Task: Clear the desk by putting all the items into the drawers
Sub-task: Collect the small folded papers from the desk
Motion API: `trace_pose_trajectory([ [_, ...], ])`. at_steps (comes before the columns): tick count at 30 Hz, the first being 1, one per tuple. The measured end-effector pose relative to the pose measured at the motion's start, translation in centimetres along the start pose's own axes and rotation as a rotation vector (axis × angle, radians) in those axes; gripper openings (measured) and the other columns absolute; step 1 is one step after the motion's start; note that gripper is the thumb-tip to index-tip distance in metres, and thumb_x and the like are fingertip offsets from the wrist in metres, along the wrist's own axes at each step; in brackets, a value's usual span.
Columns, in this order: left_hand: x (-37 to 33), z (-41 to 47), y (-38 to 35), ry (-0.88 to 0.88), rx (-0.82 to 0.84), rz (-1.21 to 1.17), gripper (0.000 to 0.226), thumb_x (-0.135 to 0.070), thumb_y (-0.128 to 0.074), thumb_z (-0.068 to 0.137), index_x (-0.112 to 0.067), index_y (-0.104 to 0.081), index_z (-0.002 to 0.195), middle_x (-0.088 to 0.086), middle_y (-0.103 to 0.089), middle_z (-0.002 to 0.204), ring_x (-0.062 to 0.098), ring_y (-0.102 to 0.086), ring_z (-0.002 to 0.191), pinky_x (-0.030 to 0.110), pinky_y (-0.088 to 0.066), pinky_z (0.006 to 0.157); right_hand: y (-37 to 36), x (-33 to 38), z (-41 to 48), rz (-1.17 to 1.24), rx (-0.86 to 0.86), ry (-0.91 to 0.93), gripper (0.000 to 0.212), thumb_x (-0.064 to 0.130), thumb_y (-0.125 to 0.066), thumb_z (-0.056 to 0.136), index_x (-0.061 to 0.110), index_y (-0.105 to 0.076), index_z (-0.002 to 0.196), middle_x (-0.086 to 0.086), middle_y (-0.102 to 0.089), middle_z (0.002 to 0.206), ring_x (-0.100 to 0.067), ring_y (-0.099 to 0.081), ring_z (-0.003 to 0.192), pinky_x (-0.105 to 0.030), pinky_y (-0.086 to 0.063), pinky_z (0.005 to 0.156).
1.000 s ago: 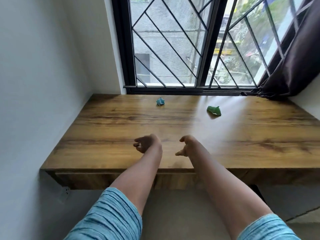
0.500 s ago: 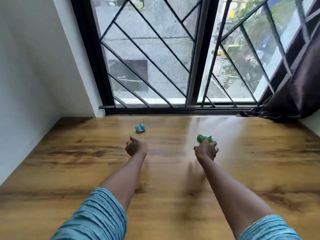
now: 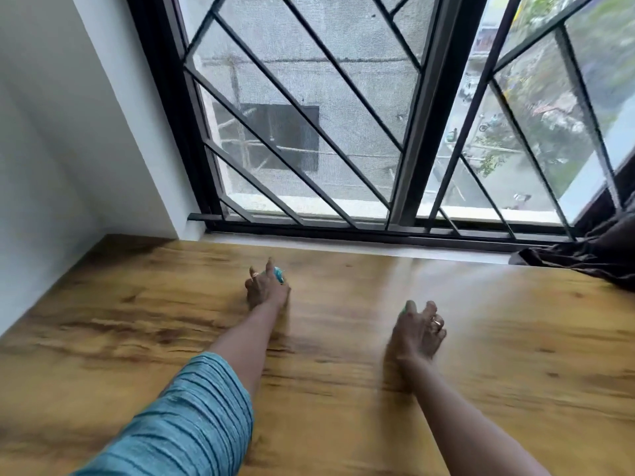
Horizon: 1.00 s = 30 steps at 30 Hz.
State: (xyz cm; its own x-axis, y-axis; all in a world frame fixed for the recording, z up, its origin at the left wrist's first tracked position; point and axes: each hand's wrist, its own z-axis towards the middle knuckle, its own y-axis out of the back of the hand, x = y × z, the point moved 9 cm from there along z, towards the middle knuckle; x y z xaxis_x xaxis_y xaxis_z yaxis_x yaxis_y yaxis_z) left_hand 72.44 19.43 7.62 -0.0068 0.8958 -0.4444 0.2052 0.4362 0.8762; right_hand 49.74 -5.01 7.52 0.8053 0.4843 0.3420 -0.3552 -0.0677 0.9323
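I have both hands out over the warm brown wood-grain tabletop (image 3: 343, 389), and each has reached one of the two small things I can see on it. My left hand (image 3: 266, 290) is up toward the far edge, near the window sill, its grip curled around a small crumpled blue paper piece (image 3: 279, 271); only a sliver of blue shows past the fingers (image 3: 269, 266), so I judge it pinched but cannot tell whether it is off the surface. My right hand (image 3: 417, 333) sits nearer the middle of the tabletop, well apart from the left, with its grip closed over a small crumpled green paper piece (image 3: 409, 306), of which just a bright corner peeks out above the knuckles. Motion blur softens both hands, so I cannot read the exact finger contact.

As for progress, I would call this the pick-up stage. Nothing else shows on the visible part of the tabletop; only a dark curtain (image 3: 591, 255) drapes onto its far right corner. No drawer is in sight, so nothing looks stowed yet. What remains, by my reckoning, is to carry both pieces back to the near edge, open a drawer and drop them in.
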Motion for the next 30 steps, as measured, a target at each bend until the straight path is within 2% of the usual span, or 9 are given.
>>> trace_pose_trajectory([
  [2,0.0,0.1,0.0,-0.043,-0.034,-0.016,0.051,-0.028,-0.058,0.091,-0.031,-0.037,0.138,0.014,-0.043,0.131,0.032,-0.043,0.117,0.038,-0.045,0.088,-0.1,0.6,-0.1,0.008,-0.032,0.048,0.022,0.004,-0.048,0.088,0.010,-0.062,0.103,-0.019,-0.051,0.123,-0.038,-0.050,0.107,-0.043,-0.040,0.093],
  [5,0.1,-0.7,0.2,-0.112,-0.101,-0.056,0.036,-0.019,-0.056,0.091,-0.021,-0.047,0.127,0.015,-0.052,0.117,0.030,-0.051,0.108,0.034,-0.045,0.081,-0.1,1.7,-0.4,0.046,-0.029,0.124,0.020,-0.002,-0.053,0.083,0.003,-0.065,0.099,-0.023,-0.058,0.112,-0.041,-0.055,0.097,-0.044,-0.047,0.084],
  [11,2.5,-5.4,0.5,-0.202,-0.133,-0.159,0.041,-0.013,-0.057,0.089,-0.019,-0.049,0.129,0.016,-0.052,0.118,0.030,-0.053,0.108,0.033,-0.045,0.089,0.7,5.8,-5.2,0.166,0.033,0.267,0.026,-0.007,-0.046,0.085,0.002,-0.063,0.103,-0.019,-0.055,0.119,-0.037,-0.051,0.105,-0.038,-0.045,0.084],
  [14,4.8,-8.6,2.0,-0.213,-0.177,-0.257,0.043,-0.011,-0.057,0.086,-0.017,-0.051,0.128,0.016,-0.054,0.119,0.030,-0.053,0.108,0.032,-0.044,0.090,1.1,9.0,-9.5,0.223,0.094,0.370,0.032,-0.010,-0.042,0.083,0.007,-0.061,0.104,-0.013,-0.051,0.128,-0.035,-0.049,0.109,-0.032,-0.046,0.075],
  [16,7.0,-10.9,3.4,-0.215,-0.197,-0.286,0.043,-0.012,-0.059,0.086,-0.014,-0.050,0.128,0.015,-0.055,0.120,0.030,-0.053,0.110,0.033,-0.045,0.092,1.3,11.4,-13.2,0.283,0.173,0.427,0.034,-0.006,-0.042,0.086,0.010,-0.061,0.109,-0.009,-0.047,0.133,-0.034,-0.049,0.111,-0.031,-0.045,0.075],
  [20,14.0,-15.7,7.1,-0.155,-0.267,-0.329,0.045,-0.013,-0.062,0.085,-0.007,-0.049,0.128,0.017,-0.058,0.120,0.032,-0.054,0.111,0.035,-0.043,0.094,1.9,17.1,-22.4,0.359,0.266,0.588,0.038,0.000,-0.044,0.090,0.016,-0.059,0.122,-0.008,-0.048,0.134,-0.034,-0.054,0.107,-0.033,-0.046,0.078],
  [25,25.5,-23.1,12.8,-0.073,-0.434,-0.419,0.044,-0.012,-0.063,0.087,-0.003,-0.047,0.127,0.018,-0.056,0.122,0.032,-0.052,0.113,0.036,-0.043,0.096,2.8,23.2,-36.9,0.431,0.343,0.873,0.029,0.007,-0.050,0.092,0.011,-0.061,0.119,-0.013,-0.054,0.126,-0.039,-0.060,0.097,-0.038,-0.047,0.073],
  [27,31.1,-26.3,14.5,-0.013,-0.492,-0.428,0.045,-0.015,-0.063,0.088,-0.004,-0.046,0.128,0.018,-0.054,0.124,0.030,-0.052,0.115,0.035,-0.046,0.095,2.6,24.6,-42.8,0.442,0.399,0.954,0.029,0.011,-0.053,0.092,0.011,-0.060,0.120,-0.013,-0.052,0.129,-0.038,-0.060,0.101,-0.038,-0.048,0.076],
  [30,39.0,-30.3,15.7,0.111,-0.541,-0.454,0.050,-0.022,-0.066,0.085,-0.006,-0.046,0.128,0.017,-0.055,0.123,0.030,-0.053,0.113,0.038,-0.047,0.094,1.7,25.6,-51.0,0.429,0.503,1.082,0.039,0.018,-0.060,0.089,0.011,-0.054,0.127,-0.013,-0.047,0.135,-0.034,-0.056,0.112,-0.038,-0.049,0.087],
])
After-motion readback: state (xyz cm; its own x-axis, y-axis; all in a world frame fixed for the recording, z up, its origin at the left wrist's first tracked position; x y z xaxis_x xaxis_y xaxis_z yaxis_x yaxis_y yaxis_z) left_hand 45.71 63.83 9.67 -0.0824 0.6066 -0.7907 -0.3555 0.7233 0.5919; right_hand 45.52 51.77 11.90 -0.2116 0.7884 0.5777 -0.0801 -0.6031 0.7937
